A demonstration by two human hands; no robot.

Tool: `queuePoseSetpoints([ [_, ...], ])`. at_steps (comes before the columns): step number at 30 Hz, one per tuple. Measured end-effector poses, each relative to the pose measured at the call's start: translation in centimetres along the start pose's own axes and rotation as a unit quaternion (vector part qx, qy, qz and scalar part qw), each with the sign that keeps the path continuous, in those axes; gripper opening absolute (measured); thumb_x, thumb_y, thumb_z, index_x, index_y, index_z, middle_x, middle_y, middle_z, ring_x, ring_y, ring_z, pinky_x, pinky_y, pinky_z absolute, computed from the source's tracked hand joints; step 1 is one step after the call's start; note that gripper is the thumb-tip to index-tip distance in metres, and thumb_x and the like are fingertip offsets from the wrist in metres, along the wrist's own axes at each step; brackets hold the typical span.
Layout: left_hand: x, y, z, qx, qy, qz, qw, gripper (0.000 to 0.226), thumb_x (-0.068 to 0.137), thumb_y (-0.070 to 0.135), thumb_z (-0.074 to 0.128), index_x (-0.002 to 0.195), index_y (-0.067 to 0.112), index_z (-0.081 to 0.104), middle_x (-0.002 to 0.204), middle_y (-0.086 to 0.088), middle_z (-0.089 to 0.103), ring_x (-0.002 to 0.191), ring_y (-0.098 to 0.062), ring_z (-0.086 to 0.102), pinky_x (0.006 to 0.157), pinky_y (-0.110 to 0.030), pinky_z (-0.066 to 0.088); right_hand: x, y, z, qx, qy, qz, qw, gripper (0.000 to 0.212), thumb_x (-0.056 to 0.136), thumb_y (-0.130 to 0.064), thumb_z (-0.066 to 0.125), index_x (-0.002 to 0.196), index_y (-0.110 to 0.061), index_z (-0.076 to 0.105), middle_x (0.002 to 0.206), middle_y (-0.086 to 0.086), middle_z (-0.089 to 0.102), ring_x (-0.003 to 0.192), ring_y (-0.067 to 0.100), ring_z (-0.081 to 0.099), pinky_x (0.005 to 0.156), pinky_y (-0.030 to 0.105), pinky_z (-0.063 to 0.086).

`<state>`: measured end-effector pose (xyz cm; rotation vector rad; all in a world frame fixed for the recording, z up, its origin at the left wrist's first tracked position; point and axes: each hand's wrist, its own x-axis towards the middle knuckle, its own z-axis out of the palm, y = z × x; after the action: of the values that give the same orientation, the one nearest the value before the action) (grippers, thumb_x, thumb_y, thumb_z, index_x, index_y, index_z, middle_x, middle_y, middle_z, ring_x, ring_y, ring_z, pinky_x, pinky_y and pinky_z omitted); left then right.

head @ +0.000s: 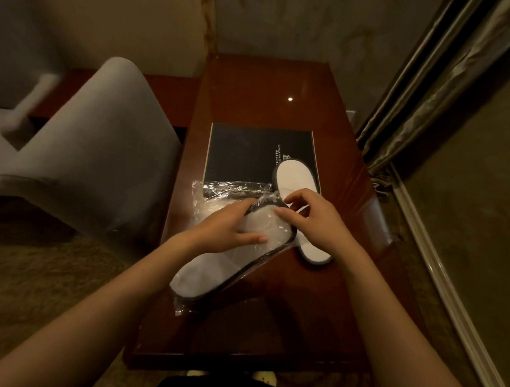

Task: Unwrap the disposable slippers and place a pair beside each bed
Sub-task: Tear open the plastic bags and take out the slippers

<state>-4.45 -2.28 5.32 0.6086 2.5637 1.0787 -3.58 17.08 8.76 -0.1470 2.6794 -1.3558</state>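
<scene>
Item: wrapped slipper (211, 269), white with dark edging, inside a clear plastic wrapper (232, 191). Location: near half of the dark wooden surface (267, 331), directly under both hands. Long axis: diagonal, heel end near-left toward the person, toe end far-right. The wrapper's loose, crumpled end trails off far-left of the toe.

Item: left hand (229, 231). State: fingers spread flat, pressing on the toe part of the wrapped slipper through the plastic; steadying, not gripping.

Item: right hand (315, 219). State: fingers drawn narrow in a pinch at the toe end; it appears to be nipping the plastic, though whether it has film or slipper edge cannot be told. This hand is the nearer one to the wrapper's open end, so the pull likely falls to it, along the long axis and away from the left hand.

Item: unwrapped slipper (297, 178), bare, lying just beyond and under the right hand, its toe resting on a black folder (251, 150). It sits close to the pull path and may get nudged.

Surroundings: grey armchair (98, 150) to the left, curtain (423, 99) to the right. No bed in view.
</scene>
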Motion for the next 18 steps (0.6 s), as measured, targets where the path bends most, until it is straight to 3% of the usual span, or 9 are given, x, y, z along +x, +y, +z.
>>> queuePoseSetpoints([
  [4,0.2,0.4,-0.5,-0.013,0.017,0.029,0.999,0.064,0.076,0.041,0.072,0.13,0.02,0.045,0.12,0.002,0.057,0.106,-0.013,0.055,0.09,-0.027,0.047,-0.1,-0.4,-0.9,0.073,-0.037,-0.026,0.996,0.011,0.089,-0.022,0.059,0.085,-0.016,0.067,0.078,-0.005,0.063,0.073,0.007,0.058,0.065,0.018,0.047],
  [9,0.2,-0.2,-1.1,-0.04,0.022,-0.002,0.999,0.06,0.079,0.035,0.07,0.132,0.02,0.044,0.124,0.0,0.057,0.108,-0.014,0.055,0.092,-0.03,0.048,1.0,-1.7,-3.8,0.02,0.061,-0.062,0.996,0.013,0.09,-0.028,0.055,0.083,-0.024,0.065,0.08,-0.007,0.062,0.08,0.01,0.059,0.071,0.024,0.049],
  [14,0.8,0.0,-1.8,-0.064,-0.002,-0.021,0.998,0.048,0.08,0.039,0.068,0.121,0.026,0.047,0.107,0.015,0.059,0.098,-0.009,0.06,0.079,-0.02,0.05,1.7,-2.2,-5.8,-0.042,0.105,-0.101,0.988,0.013,0.092,-0.031,0.052,0.084,-0.028,0.061,0.077,-0.017,0.056,0.074,-0.002,0.054,0.062,0.014,0.041],
  [16,1.1,0.1,-2.2,-0.035,-0.003,-0.017,0.999,0.049,0.079,0.041,0.068,0.12,0.021,0.049,0.11,0.009,0.06,0.1,-0.011,0.059,0.082,-0.024,0.051,1.8,-2.5,-6.2,-0.1,0.074,-0.112,0.986,0.01,0.092,-0.032,0.051,0.09,-0.027,0.059,0.079,-0.018,0.054,0.075,-0.002,0.053,0.062,0.014,0.039],
  [18,1.3,0.2,-2.3,0.02,-0.01,0.006,1.0,0.05,0.078,0.043,0.068,0.119,0.02,0.051,0.113,0.005,0.059,0.1,-0.012,0.057,0.084,-0.028,0.049,2.0,-3.2,-6.6,-0.182,-0.005,-0.117,0.976,0.008,0.089,-0.033,0.056,0.094,-0.028,0.058,0.084,-0.014,0.056,0.078,0.003,0.055,0.064,0.017,0.042],
])
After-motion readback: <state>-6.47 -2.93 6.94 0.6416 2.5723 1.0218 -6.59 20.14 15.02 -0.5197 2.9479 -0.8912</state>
